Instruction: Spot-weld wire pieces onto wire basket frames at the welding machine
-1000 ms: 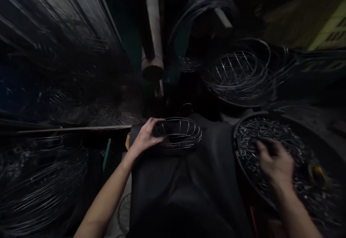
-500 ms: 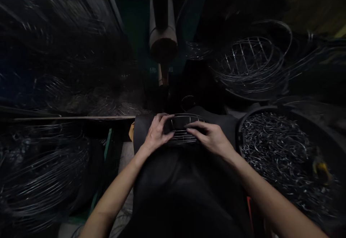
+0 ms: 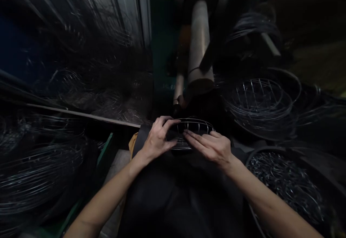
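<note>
A curved wire frame (image 3: 199, 126) with thin cross wires is held above the dark apron (image 3: 181, 187) on my lap. My left hand (image 3: 159, 137) grips its left end, thumb below and fingers over the upper rim. My right hand (image 3: 212, 146) is at its right side, fingers pointing left across the wires and closed round the right end. Part of the frame is hidden behind my right fingers.
A metal cylinder (image 3: 200, 43) of a machine stands ahead. On the right are a tub of small bent wire pieces (image 3: 286, 187) and a round wire pile (image 3: 256, 97). Wire bundles (image 3: 40, 176) lie at left, beside a green edge (image 3: 105, 148).
The view has shifted, so the machine appears lower and further right. The wire frame is tilted more upright, and my right hand has turned and moved to its right end.
</note>
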The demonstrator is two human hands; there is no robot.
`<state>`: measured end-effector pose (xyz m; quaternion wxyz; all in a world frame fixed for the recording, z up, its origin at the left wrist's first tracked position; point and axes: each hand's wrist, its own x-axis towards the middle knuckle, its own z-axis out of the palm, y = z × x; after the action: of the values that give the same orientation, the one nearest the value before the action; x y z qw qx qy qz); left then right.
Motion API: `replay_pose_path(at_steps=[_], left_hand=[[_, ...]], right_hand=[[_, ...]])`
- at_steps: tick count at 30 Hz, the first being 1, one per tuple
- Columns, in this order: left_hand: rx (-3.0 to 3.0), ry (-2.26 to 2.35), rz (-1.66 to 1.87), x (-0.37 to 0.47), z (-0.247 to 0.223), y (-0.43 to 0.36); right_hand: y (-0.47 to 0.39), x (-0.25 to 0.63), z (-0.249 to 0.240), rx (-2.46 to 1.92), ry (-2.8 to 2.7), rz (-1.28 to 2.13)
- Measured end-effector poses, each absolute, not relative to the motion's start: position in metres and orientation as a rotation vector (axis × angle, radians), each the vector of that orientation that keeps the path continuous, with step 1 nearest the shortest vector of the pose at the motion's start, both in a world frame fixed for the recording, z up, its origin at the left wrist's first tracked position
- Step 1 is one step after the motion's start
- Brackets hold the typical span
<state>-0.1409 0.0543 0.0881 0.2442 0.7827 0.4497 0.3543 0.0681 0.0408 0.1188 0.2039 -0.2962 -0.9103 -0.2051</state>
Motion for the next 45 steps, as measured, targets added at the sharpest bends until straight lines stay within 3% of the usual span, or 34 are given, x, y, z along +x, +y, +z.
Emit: replay_pose_path(at_steps=[19, 28, 38, 45], left_hand=[[2.259, 1.273, 1.127, -0.141, 0.073, 0.077], [2.337, 1.275, 1.092, -0.144, 0.059, 0.092], [2.295, 1.249, 1.075, -0.178, 0.059, 0.099], [2.263, 1.214, 1.108, -0.182, 0.062, 0.12]], right_hand=[[0.067, 0.069, 0.103, -0.713, -2.441, -0.889], [0.075, 0.073, 0.086, -0.765, -2.437, -0.88], [0.072, 0.046, 0.073, -0.906, -2.42, -0.737], [-0.003, 0.06, 0.089, -1.453, -2.098, -0.274]])
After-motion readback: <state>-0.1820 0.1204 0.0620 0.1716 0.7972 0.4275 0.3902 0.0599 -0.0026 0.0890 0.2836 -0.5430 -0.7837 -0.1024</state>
